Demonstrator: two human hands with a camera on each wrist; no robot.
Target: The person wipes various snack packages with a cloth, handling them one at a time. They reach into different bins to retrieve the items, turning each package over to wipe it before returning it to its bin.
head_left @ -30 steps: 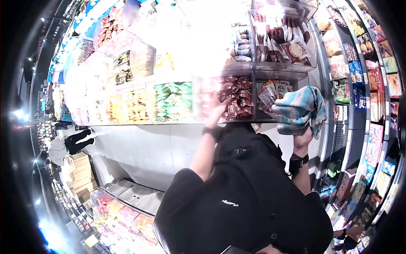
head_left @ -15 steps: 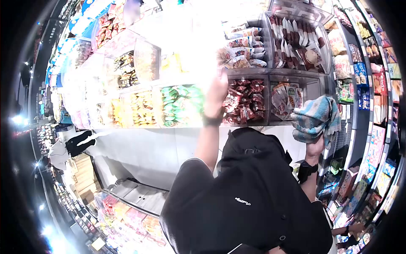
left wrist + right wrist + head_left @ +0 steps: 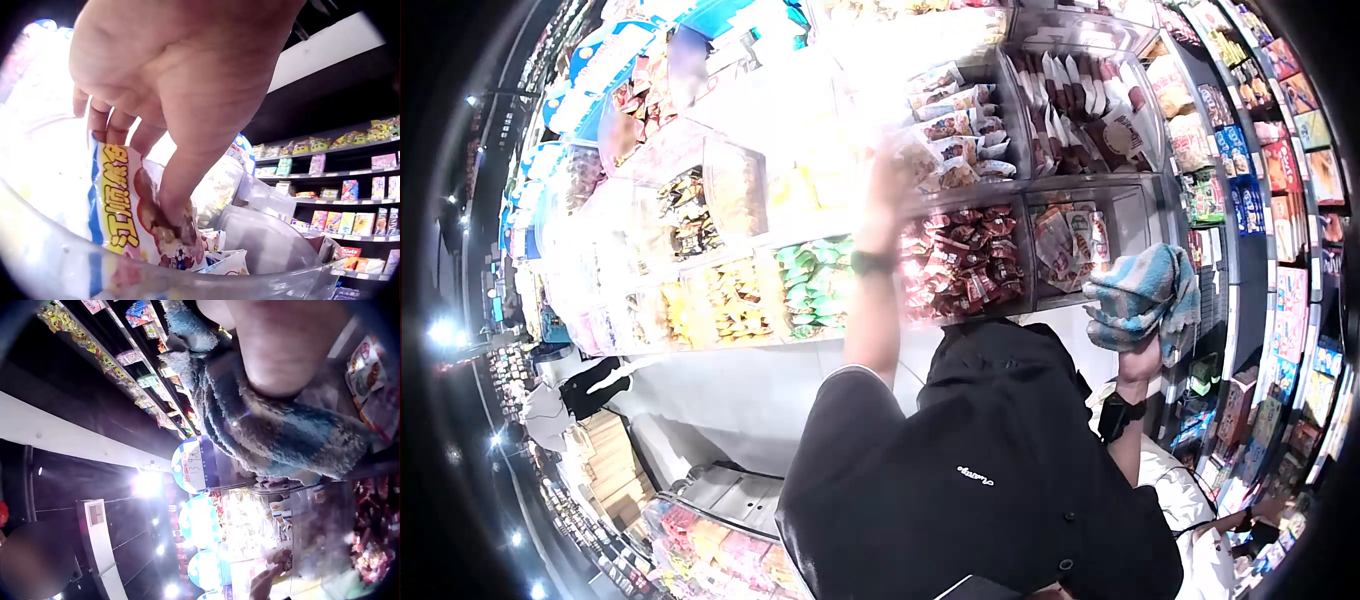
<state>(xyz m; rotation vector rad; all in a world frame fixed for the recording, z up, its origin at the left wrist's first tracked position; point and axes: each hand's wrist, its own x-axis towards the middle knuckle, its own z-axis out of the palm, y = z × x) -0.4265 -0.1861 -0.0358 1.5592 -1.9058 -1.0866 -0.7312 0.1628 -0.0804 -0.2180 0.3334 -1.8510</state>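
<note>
Left grip (image 3: 169, 87) pinches snack packet (image 3: 147, 234) inside clear bin (image 3: 275, 282); slick film could cause slipping. Right grip (image 3: 1140, 362) clutches cloth (image 3: 1145, 292); loose folds could snag bin edges

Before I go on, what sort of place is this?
Most likely a shop's sweets and snacks section: clear bins hold many wrapped snack packets, shelves behind carry rows of packaged goods, and a round sign bears a handwritten number, probably a price.
</note>
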